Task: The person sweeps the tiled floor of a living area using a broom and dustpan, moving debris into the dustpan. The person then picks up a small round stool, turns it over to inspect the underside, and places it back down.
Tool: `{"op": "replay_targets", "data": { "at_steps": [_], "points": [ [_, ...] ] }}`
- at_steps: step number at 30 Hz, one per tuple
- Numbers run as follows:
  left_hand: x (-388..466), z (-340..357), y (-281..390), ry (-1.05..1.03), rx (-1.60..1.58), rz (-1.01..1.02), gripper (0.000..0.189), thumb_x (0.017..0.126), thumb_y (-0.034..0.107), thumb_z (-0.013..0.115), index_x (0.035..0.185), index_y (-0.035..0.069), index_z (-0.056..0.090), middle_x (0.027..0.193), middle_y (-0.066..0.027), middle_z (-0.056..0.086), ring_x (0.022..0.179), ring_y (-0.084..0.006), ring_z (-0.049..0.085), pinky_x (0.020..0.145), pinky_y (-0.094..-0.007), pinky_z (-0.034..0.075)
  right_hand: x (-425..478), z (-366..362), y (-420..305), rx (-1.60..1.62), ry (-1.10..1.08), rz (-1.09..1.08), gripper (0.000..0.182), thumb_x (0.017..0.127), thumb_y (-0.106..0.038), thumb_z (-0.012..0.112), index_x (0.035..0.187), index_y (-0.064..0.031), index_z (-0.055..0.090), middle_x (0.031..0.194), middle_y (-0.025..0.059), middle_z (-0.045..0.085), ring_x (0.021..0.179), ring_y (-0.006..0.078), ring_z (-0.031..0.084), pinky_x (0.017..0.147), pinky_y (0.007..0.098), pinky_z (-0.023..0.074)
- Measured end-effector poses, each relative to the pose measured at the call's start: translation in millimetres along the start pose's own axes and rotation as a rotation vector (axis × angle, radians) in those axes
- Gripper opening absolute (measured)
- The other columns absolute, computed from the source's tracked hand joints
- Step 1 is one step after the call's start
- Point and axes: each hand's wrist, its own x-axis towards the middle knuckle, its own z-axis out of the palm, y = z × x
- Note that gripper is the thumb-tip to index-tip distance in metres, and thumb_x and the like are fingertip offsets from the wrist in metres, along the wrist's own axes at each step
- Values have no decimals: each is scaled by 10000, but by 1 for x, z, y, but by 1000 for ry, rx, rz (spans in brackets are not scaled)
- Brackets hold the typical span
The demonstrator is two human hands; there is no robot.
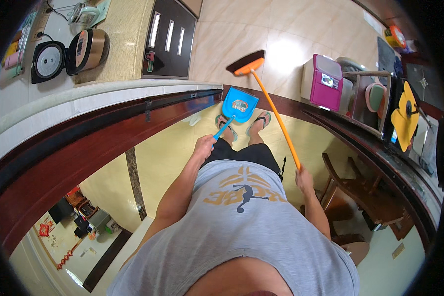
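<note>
My left hand (pixel 205 147) grips the handle of a blue plastic dustpan (pixel 241 104). Its pan hangs or rests just ahead of my flip-flops, over the dark door threshold (pixel 292 101); whether it touches the floor I cannot tell. A label bearing print is stuck inside the pan. In my right hand (pixel 304 180) is the upper end of a long orange broom handle. The broom (pixel 249 66) has an orange head with dark bristles, which lies beyond the dustpan over the pale tiled floor (pixel 240 26). Broom head and pan are apart.
A dark red door frame (pixel 77 137) runs along my left, with another side at right. An open rice cooker (pixel 87 51) stands on the left counter. At right are a magenta-lidded bin (pixel 325 83) and a metal rack (pixel 366 103). A wooden chair (pixel 355 185) stands behind right.
</note>
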Motion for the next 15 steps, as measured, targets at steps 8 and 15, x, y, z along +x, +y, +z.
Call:
{"op": "replay_targets", "data": {
  "at_steps": [8, 15],
  "points": [
    [-6, 14, 3, 57, -92, -33, 177, 845, 231, 566, 947, 98, 620, 587, -7, 462, 359, -83, 335, 320, -260, 230, -14, -74, -29, -11, 11, -99, 389, 902, -231, 515, 1255, -67, 523, 846, 253, 638, 806, 416, 631, 709, 496, 482],
    [-19, 5, 3, 108, -139, -41, 167, 843, 229, 567, 919, 91, 620, 582, -9, 467, 356, -78, 336, 311, -252, 227, 184, -47, -233, 4, 131, -417, 361, 911, -226, 442, 1233, -69, 490, 1023, 274, 613, 932, 471, 581, 824, 517, 470]
  ]
}}
